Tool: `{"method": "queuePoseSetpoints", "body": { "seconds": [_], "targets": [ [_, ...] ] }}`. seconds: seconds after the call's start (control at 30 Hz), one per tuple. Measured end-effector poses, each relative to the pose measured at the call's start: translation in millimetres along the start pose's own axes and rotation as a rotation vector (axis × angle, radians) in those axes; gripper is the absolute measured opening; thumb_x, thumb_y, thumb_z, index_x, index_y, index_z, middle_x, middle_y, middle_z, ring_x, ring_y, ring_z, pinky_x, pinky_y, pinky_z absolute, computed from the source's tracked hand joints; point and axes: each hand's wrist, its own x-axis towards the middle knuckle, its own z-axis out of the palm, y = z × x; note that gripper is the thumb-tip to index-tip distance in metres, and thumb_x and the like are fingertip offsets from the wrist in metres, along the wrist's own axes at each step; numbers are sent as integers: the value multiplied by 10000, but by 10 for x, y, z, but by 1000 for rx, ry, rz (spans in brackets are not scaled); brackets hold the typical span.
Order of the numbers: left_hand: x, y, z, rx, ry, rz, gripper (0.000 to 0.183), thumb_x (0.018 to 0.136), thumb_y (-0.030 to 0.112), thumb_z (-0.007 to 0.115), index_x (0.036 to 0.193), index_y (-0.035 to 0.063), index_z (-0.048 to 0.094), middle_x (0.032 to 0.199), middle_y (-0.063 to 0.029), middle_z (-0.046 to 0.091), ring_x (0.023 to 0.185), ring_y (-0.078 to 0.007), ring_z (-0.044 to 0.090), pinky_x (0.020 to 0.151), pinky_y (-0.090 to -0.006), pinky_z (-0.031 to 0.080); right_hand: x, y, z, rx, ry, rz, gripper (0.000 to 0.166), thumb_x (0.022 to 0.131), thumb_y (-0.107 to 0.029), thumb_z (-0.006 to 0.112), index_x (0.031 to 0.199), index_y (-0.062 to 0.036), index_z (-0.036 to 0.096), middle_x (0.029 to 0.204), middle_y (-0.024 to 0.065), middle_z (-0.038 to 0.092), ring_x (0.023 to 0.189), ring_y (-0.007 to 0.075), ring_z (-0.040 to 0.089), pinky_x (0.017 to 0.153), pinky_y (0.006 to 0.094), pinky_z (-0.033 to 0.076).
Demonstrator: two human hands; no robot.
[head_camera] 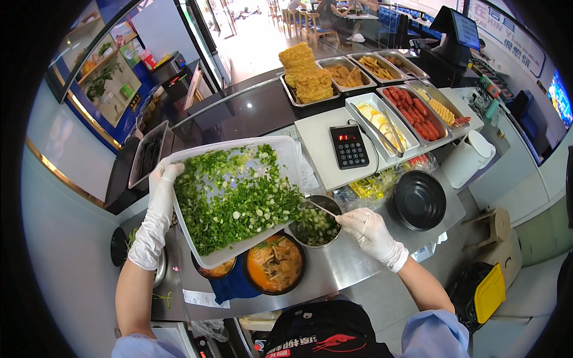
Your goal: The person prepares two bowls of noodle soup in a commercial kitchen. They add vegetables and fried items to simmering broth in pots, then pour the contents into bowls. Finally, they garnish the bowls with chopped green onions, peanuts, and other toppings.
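My gloved left hand [164,179] grips the left rim of a translucent plastic tub [293,156], which is tilted to the right. Chopped green onions [241,206] lie in the tub. At its lower right side stands a round steel container [336,239] holding more chopped green onions. My gloved right hand [369,230] pinches the thin metal handle of a utensil [322,208]; its far end is at the onions by the tub's edge, its shape hidden. Below the tub, a black bowl of orange soup [274,264] rests beside a second soup bowl [219,270], partly covered by the tub.
Black stacked bowls [419,200] stand at the right. Beyond are a keypad device [349,147], metal tongs [389,129] on a tray of eggs, a tray of sausages [412,112] and fried slabs [309,76]. A blue cloth [235,288] and a paper slip [206,299] lie near the front edge.
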Motion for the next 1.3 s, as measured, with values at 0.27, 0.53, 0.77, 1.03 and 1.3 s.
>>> {"method": "queuePoseSetpoints", "body": {
  "seconds": [0.27, 0.53, 0.77, 1.03, 1.3],
  "targets": [
    [6, 119, 72, -70, -38, -8, 260, 826, 156, 588, 1037, 15, 645, 955, -29, 646, 880, -111, 562, 859, -250, 428, 720, 206, 471, 45, 161, 81, 207, 857, -75, 629, 1051, -11, 664, 939, 147, 671, 872, 322, 630, 772, 391, 504],
    [-6, 61, 89, -25, 22, 50, 276, 825, 149, 584, 1053, 5, 641, 966, -35, 655, 877, -99, 566, 866, -247, 428, 481, 269, 619, 176, 130, 283, 170, 890, -80, 619, 1028, -13, 693, 952, 156, 689, 877, 306, 659, 790, 351, 518],
    [-26, 164, 158, -62, -18, -5, 263, 828, 157, 576, 1036, 10, 641, 958, -25, 641, 885, -105, 561, 863, -250, 429, 133, 107, 275, 107, 83, 193, 198, 843, -66, 654, 1034, -16, 674, 948, 142, 675, 893, 316, 647, 786, 377, 521],
    [28, 157, 167, 27, -16, 5, 281, 823, 164, 582, 1054, 15, 645, 960, -25, 633, 913, -101, 544, 895, -244, 401, 279, 72, 52, -5, 105, 52, 214, 828, -48, 648, 1040, -33, 672, 963, 120, 677, 859, 300, 637, 757, 375, 516],
    [57, 160, 129, 24, -50, 51, 289, 823, 177, 593, 1050, 4, 643, 971, -22, 635, 902, -98, 541, 881, -246, 403, 695, 334, 655, 153, 111, 92, 176, 842, -60, 634, 1008, -12, 670, 914, 157, 680, 882, 331, 641, 772, 401, 513]
  ]
}}
